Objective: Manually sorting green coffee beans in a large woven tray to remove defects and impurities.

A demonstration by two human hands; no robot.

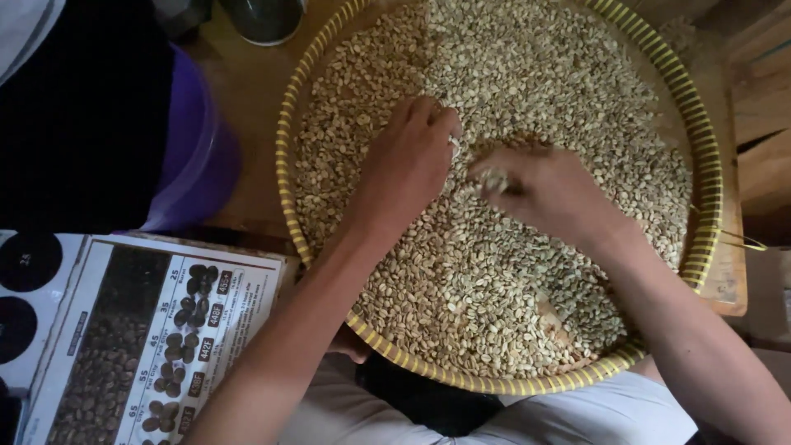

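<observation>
Mid-frame, our left hand [408,161] rests curled on pale beans [494,272] while our right hand [540,189] pinches a few; most of the woven tray [288,124] looks unsorted.

My left hand [409,161] and right hand [540,189] sit close together mid-tray, and the pale beans [494,280] lie loose all around them — open room to sweep any way. The yellow woven rim [287,140] bounds every side. Beyond it, left, a purple tub [198,156] and a printed chart [156,338] crowd the counter [247,82].
</observation>
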